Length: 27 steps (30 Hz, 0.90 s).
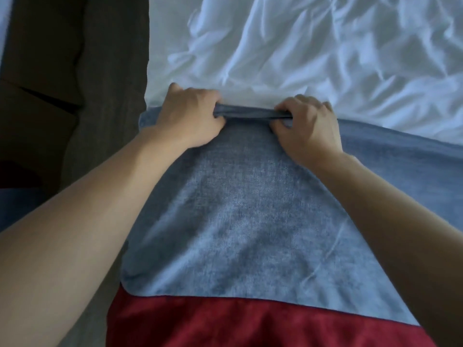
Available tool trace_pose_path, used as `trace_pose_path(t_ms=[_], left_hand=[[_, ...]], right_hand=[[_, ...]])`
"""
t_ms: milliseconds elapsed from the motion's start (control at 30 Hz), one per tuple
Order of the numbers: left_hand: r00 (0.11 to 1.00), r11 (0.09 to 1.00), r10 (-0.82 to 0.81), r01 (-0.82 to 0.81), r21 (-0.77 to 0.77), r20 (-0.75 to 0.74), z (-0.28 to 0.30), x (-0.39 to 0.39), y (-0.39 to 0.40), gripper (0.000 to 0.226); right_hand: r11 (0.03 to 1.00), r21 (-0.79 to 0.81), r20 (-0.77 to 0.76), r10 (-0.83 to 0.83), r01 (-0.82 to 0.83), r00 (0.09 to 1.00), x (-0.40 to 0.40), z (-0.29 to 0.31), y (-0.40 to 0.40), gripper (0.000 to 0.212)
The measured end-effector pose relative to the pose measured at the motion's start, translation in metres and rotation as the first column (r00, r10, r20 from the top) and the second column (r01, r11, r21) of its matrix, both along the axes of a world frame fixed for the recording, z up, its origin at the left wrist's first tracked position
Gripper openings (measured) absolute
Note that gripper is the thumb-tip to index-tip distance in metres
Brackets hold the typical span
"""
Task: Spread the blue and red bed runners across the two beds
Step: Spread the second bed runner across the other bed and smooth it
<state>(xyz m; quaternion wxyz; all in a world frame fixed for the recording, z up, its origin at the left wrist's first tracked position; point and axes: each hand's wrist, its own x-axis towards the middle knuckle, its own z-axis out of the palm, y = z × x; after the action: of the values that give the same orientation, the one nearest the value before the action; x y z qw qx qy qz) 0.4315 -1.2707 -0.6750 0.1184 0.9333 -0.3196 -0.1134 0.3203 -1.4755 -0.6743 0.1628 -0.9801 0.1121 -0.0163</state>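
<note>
A blue bed runner (250, 216) lies across the white bed (313, 58), stretching from the bed's left side off to the right. Its far edge is bunched into a thick fold. My left hand (190, 116) grips that fold near the bed's left side. My right hand (308, 126) grips the same fold a short way to the right. A red runner (250, 324) lies flat against the blue one's near edge, at the bottom of the view.
The white duvet beyond the runners is wrinkled. A dark floor strip (75, 71) runs along the bed's left side. Another bit of blue fabric (17, 206) shows at the far left, behind my left forearm.
</note>
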Motion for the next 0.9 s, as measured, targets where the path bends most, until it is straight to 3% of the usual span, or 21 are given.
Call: trace_pose_path(t_ms=[133,267,367,533,600,700,900], left_hand=[[0.998,0.99,0.057,-0.062,0.13,0.04,0.005,0.003,0.05,0.019],[0.975,0.977,0.206,-0.209,0.033,0.083,0.002,-0.033,0.054,0.054],[0.982,0.984,0.167,-0.161,-0.076,0.086,0.003,-0.108,0.01,0.066],[1.0,0.974,-0.016,0.016,-0.228,0.0,-0.001,-0.249,-0.091,0.06],[0.997,0.98,-0.077,0.075,-0.186,-0.003,-0.008,-0.292,-0.123,0.06],[0.991,0.992,-0.125,0.125,0.003,0.05,-0.027,-0.316,-0.133,0.067],[0.98,0.981,0.121,-0.142,0.132,0.155,-0.035,-0.314,-0.119,0.072]], right_hand=[[0.999,-0.052,0.079,0.021,-0.016,0.997,-0.047,0.011,0.009,0.056],[1.0,-0.005,0.043,0.002,-0.002,0.999,-0.106,0.006,0.019,0.061],[0.999,0.033,0.018,-0.007,0.006,1.0,-0.145,0.001,0.019,0.063],[0.997,0.072,-0.034,0.016,-0.013,0.999,-0.199,-0.007,-0.01,0.058],[0.998,-0.006,-0.106,0.064,-0.065,0.992,-0.227,-0.016,-0.037,0.06],[0.998,-0.061,-0.108,0.019,-0.025,0.994,-0.275,-0.028,-0.098,0.065],[0.964,-0.19,-0.081,-0.203,0.185,0.976,-0.373,-0.032,-0.23,0.068]])
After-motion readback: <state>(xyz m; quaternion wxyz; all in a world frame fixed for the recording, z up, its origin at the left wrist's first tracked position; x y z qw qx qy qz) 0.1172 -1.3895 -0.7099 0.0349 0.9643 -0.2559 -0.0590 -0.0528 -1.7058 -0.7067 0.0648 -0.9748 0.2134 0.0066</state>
